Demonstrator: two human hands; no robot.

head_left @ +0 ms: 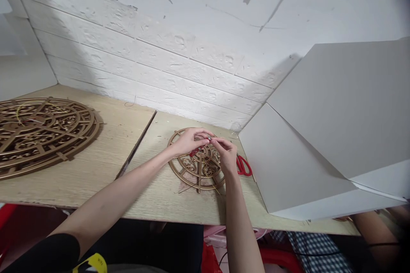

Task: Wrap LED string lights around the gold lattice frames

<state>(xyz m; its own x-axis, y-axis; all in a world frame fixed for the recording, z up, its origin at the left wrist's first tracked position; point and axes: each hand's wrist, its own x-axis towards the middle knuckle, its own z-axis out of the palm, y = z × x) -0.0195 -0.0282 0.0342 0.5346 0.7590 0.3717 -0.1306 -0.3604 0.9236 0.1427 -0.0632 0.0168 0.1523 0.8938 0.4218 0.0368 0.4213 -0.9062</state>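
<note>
My left hand (189,140) and my right hand (226,152) meet above a round gold openwork metal frame (198,182) on the table. Between their pinched fingertips is a small shiny silvery piece (209,138), too small to name. Just under my left fingers shows something red (194,152), partly covered; I cannot tell whether the hand touches it. Scrollwork fills the frame's sections, and thin wires stick out past its near rim. Red-handled scissors (245,165) lie right of my right hand, their blades hidden.
A stack of similar gold frames (80,136) lies on the left tabletop, beyond a dark gap (136,145) between the tables. White panels (301,153) stand on the right. A white brick-patterned wall (160,59) closes off the back. Another person's arm (374,232) shows at lower right.
</note>
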